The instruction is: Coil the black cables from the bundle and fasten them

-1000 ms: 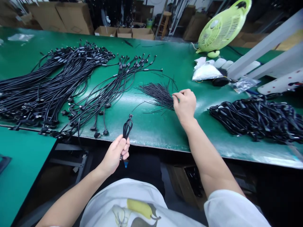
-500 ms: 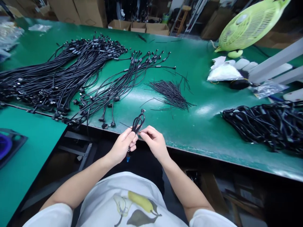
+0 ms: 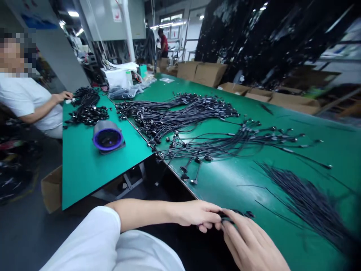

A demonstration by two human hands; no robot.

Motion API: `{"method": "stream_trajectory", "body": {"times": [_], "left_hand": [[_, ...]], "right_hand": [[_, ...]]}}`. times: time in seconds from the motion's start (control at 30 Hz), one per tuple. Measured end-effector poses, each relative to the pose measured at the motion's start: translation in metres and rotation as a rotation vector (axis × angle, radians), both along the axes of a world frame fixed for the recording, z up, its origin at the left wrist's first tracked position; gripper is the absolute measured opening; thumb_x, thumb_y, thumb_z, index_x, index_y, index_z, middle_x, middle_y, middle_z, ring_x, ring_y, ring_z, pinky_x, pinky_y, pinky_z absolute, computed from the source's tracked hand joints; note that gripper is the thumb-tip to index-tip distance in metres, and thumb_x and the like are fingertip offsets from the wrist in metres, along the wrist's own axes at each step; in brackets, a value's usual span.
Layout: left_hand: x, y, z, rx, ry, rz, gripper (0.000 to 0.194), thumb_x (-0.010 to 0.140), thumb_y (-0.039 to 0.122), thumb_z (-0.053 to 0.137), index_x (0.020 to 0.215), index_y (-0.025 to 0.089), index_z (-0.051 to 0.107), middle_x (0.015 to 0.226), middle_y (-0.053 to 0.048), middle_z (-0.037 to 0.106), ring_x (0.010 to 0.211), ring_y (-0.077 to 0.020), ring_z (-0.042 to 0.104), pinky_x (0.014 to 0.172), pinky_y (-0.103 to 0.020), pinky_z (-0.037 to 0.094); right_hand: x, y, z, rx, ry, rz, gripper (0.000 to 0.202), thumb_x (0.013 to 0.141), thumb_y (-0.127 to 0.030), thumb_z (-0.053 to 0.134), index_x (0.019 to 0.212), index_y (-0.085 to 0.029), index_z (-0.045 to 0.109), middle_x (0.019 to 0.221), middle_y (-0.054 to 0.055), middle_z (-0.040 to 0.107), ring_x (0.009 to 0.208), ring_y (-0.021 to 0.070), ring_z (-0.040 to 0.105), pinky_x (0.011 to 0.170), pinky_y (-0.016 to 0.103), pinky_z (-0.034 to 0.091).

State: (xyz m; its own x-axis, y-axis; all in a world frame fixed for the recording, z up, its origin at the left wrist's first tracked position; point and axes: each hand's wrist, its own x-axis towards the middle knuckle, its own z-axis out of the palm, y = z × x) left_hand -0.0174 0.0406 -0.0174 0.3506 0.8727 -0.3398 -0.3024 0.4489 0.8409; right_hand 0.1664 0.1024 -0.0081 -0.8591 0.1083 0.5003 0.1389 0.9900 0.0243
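Near the table's front edge, my left hand [image 3: 199,215] is closed around a small coiled black cable [image 3: 239,214]. The fingers of my right hand [image 3: 252,241] are bent against the same coil and meet the left fingertips; the thin black tie seen there earlier is hidden now. One connector end of the coil sticks out to the right. To the right lies a pile of thin black ties [image 3: 304,205]. Beyond my hands, a loose spread of black cables [image 3: 225,145] with connectors lies on the green table [image 3: 225,184].
A bigger heap of black cables [image 3: 175,116] lies farther back. On the left table stands a purple-rimmed round device [image 3: 107,137]. A co-worker in a white shirt [image 3: 25,98] sits at the left with hands by more cables [image 3: 88,107]. Cardboard boxes [image 3: 207,73] line the back.
The view has swung left, bringing the co-worker and left table into sight; the fan has gone out of view. My right fingers now lie over the coiled cable, closer to my left hand.
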Motion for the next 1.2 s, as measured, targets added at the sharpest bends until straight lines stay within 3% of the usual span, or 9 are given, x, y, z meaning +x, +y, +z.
{"method": "stream_trajectory", "body": {"times": [0.2,0.3,0.4,0.5,0.63,0.8,0.93,1.1,1.2], "left_hand": [[-0.013,-0.012,0.004,0.019,-0.021,0.097,0.065,0.076,0.024,0.072,0.136,0.019,0.044,0.082,0.001,0.054,0.05,-0.0032,0.043,0.045,-0.019,0.035],[-0.017,-0.019,0.005,0.014,-0.02,0.143,0.056,0.074,0.025,0.074,0.124,0.017,0.051,0.084,0.002,0.052,0.051,-0.0023,0.043,0.043,-0.017,0.033],[-0.017,-0.027,0.007,0.048,-0.022,0.083,0.044,0.079,0.027,0.069,0.119,0.019,0.053,0.088,-0.001,0.055,0.062,-0.0074,0.054,0.055,-0.02,0.046],[-0.015,-0.04,0.003,0.014,-0.01,-0.073,0.047,0.081,0.029,0.069,0.124,0.02,0.052,0.095,-0.005,0.06,0.077,-0.0138,0.062,0.071,-0.029,0.053],[-0.02,-0.067,-0.019,-0.075,0.025,-0.353,0.049,0.083,0.038,0.068,0.125,0.018,0.055,0.1,-0.01,0.065,0.084,-0.019,0.066,0.08,-0.035,0.053],[-0.041,-0.098,-0.066,-0.303,0.099,-0.279,0.063,0.083,0.054,0.063,0.133,0.018,0.05,0.115,-0.014,0.065,0.094,-0.0236,0.068,0.083,-0.037,0.054],[-0.074,-0.1,-0.094,-0.289,0.333,-0.161,0.066,0.088,0.053,0.056,0.142,0.02,0.038,0.132,-0.018,0.057,0.107,-0.0246,0.065,0.087,-0.037,0.053],[-0.117,-0.084,-0.104,-0.235,0.731,-0.182,0.055,0.087,0.042,0.061,0.132,0.014,0.051,0.12,-0.017,0.064,0.091,-0.0217,0.068,0.072,-0.03,0.054],[-0.117,-0.08,-0.099,-0.265,0.696,-0.306,0.041,0.084,0.035,0.064,0.117,0.011,0.064,0.104,-0.014,0.07,0.079,-0.0179,0.066,0.061,-0.024,0.05]], "right_hand": [[0.008,0.02,0.012,-0.34,0.347,-0.414,0.018,0.083,-0.032,0.052,0.09,-0.043,0.065,0.099,0.006,0.067,0.093,0.0318,0.064,0.08,0.054,0.052],[0.026,0.054,0.011,-0.34,0.496,-0.786,0.019,0.088,-0.035,0.045,0.085,-0.034,0.063,0.09,0.01,0.066,0.094,0.0316,0.062,0.084,0.051,0.051],[0.05,0.06,0.007,-0.389,0.318,-0.971,0.033,0.086,-0.039,0.048,0.107,-0.018,0.063,0.116,0.017,0.06,0.104,0.033,0.059,0.094,0.053,0.046],[0.049,0.018,0.006,-0.622,0.343,-0.844,0.034,0.093,-0.038,0.042,0.112,-0.018,0.061,0.116,0.014,0.061,0.105,0.0255,0.06,0.096,0.043,0.047],[0.019,-0.069,-0.014,-1.25,0.172,-0.424,0.033,0.091,-0.04,0.052,0.119,-0.023,0.058,0.109,0.007,0.065,0.095,0.0178,0.063,0.084,0.031,0.051],[0.002,-0.14,-0.085,-1.615,0.087,-0.54,0.049,0.083,-0.036,0.062,0.129,-0.022,0.051,0.094,0.001,0.067,0.068,0.0113,0.06,0.068,0.025,0.048],[0.014,-0.156,-0.131,-1.621,0.052,-0.477,0.029,0.092,-0.037,0.044,0.089,-0.02,0.067,0.089,0.002,0.069,0.083,0.0151,0.063,0.082,0.029,0.046],[0.095,-0.132,-0.154,-1.382,0.179,-1.035,0.039,0.094,-0.041,0.038,0.086,-0.017,0.067,0.088,0.009,0.068,0.085,0.0223,0.06,0.084,0.038,0.044],[0.129,-0.119,-0.159,-1.141,0.061,-1.278,0.032,0.093,-0.04,0.042,0.09,-0.018,0.066,0.087,0.013,0.066,0.085,0.0277,0.059,0.087,0.047,0.041]]}}
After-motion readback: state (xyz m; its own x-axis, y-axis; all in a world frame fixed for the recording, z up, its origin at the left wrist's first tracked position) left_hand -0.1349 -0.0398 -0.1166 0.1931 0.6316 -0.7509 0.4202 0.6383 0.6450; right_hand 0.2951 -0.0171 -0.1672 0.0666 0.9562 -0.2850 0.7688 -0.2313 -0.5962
